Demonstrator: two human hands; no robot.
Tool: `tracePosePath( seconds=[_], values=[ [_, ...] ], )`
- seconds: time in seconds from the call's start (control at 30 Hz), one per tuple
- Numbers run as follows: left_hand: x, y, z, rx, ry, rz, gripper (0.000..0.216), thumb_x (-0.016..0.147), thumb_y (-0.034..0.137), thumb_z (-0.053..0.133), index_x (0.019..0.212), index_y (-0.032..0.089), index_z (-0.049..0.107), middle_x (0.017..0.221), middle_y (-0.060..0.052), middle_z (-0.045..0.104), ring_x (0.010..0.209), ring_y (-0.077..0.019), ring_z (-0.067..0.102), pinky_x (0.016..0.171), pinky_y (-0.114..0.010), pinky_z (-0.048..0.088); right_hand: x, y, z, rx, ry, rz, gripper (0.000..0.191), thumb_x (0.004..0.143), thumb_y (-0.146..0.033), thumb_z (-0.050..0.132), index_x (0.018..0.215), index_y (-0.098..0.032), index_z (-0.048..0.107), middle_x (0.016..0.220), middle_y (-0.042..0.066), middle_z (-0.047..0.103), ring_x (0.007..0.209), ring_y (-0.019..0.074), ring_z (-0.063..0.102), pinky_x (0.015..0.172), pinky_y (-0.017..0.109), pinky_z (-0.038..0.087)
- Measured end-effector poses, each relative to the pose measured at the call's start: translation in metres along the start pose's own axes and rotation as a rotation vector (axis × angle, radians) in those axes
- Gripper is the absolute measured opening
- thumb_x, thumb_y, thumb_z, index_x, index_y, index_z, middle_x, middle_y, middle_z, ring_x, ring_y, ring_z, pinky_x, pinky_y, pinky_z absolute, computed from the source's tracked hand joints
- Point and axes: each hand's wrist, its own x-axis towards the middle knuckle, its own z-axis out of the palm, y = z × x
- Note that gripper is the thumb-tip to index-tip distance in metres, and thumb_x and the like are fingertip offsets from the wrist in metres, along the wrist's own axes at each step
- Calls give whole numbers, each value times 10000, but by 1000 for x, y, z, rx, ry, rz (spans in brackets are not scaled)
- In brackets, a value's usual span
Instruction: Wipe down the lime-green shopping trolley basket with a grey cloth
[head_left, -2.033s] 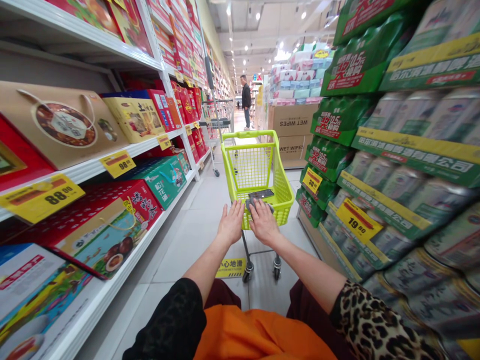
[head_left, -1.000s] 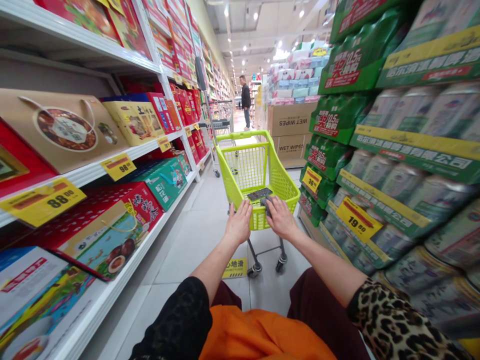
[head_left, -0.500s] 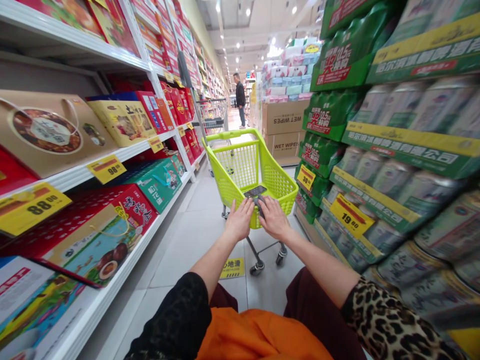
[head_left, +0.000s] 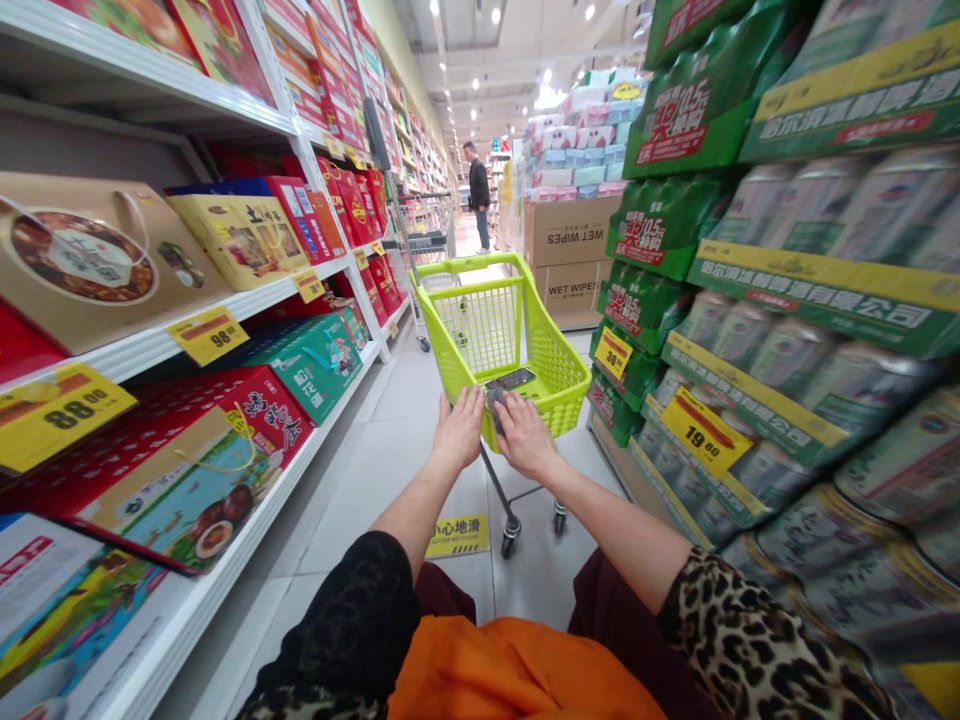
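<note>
A lime-green shopping cart (head_left: 559, 372) stands in front of me on thin metal legs with casters. Both my hands lie over its near edge, where the handle is. My left hand (head_left: 460, 425) is on the left end of the handle, fingers bent forward over it. Close beside it, my right hand (head_left: 529, 435) curls over the right part, against a dark grey piece (head_left: 495, 398) that is mostly covered; I cannot tell whether it is a cloth or part of the handle. Inside the basket, just beyond my fingers, lies a dark phone-like flat object (head_left: 511, 379).
Shelves (head_left: 300, 285) of boxed gifts with yellow price tags line the left. Stacked beer cans (head_left: 802, 280) and green shrink-wrapped packs (head_left: 660, 225) rise close on the right. Ahead are wet-wipes cartons (head_left: 568, 235), another cart (head_left: 431, 225) and a standing person (head_left: 478, 195). A yellow floor sign (head_left: 457, 536) lies below.
The near end of the cart and both my hands have swung a little to the left. Its near casters have turned, and more of the yellow floor sign shows.
</note>
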Motion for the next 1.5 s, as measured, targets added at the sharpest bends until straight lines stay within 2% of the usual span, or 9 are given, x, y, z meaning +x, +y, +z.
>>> tracePosePath(
  seconds=[0.17, 0.3, 0.43, 0.67, 0.77, 0.93, 1.03, 1.2, 1.5],
  values=[
    [-2, -8, -2, 14, 14, 8, 669, 727, 66, 362, 1388, 111, 265, 1480, -94, 265, 1368, -237, 209, 1091, -573, 118, -3, 27, -8, -53, -18, 94, 532, 819, -273, 493, 1287, -25, 441, 1374, 222, 395, 1267, 323, 341, 1041, 478, 256],
    [-1, 12, 1, -20, 76, 18, 622, 761, 126, 373, 1375, 79, 286, 1481, -129, 250, 1372, -250, 191, 1095, -561, 120, -5, 24, -6, -76, -10, 66, 571, 821, -321, 483, 1301, -19, 420, 1396, 219, 365, 1283, 338, 309, 1043, 480, 246],
    [-4, 31, 10, -60, 105, 67, 607, 787, 148, 360, 1386, 109, 273, 1485, -110, 248, 1376, -240, 179, 1099, -544, 135, -6, 26, -5, -83, -35, 22, 578, 824, -335, 473, 1318, -40, 408, 1407, 196, 358, 1291, 327, 297, 1056, 464, 225],
    [-4, 29, 10, -56, 68, 71, 635, 759, 106, 361, 1388, 94, 269, 1483, -129, 242, 1381, -244, 158, 1107, -541, 110, -16, 74, -23, -143, -55, 143, 584, 803, -303, 490, 1303, -15, 404, 1394, 222, 362, 1293, 332, 289, 1050, 470, 224],
    [-3, 36, 9, -65, 54, 31, 642, 758, 103, 354, 1392, 74, 255, 1490, -139, 218, 1382, -256, 151, 1107, -546, 87, -16, 70, -21, -136, -42, 168, 615, 788, -315, 505, 1305, -3, 388, 1408, 234, 332, 1306, 340, 261, 1047, 481, 222],
    [-5, 48, 14, -74, 84, 67, 671, 770, 102, 343, 1421, 135, 183, 1514, -77, 160, 1391, -241, 105, 1101, -551, 103, -13, 50, -14, -85, -49, 85, 634, 775, -314, 512, 1317, -11, 382, 1421, 218, 317, 1318, 331, 236, 1052, 473, 222],
    [-6, 47, 16, -58, 73, 89, 700, 753, 88, 362, 1423, 147, 169, 1516, -62, 155, 1393, -223, 98, 1105, -536, 105, -13, 63, -17, -101, -64, 70, 617, 776, -299, 506, 1313, -17, 394, 1404, 213, 346, 1302, 328, 269, 1056, 465, 221],
    [-5, 45, 16, -57, 57, 97, 732, 727, 99, 389, 1423, 124, 164, 1514, -79, 160, 1393, -226, 95, 1108, -536, 92, -17, 95, -23, -165, -59, 169, 637, 758, -296, 520, 1314, -15, 385, 1402, 214, 348, 1297, 329, 282, 1056, 462, 227],
    [-4, 52, 12, -79, 53, 59, 708, 726, 113, 397, 1407, 80, 208, 1506, -116, 173, 1389, -241, 116, 1113, -526, 86, -18, 83, -16, -164, -47, 153, 701, 743, -309, 529, 1345, -12, 326, 1431, 211, 303, 1327, 327, 224, 1054, 461, 223]
  ],
)
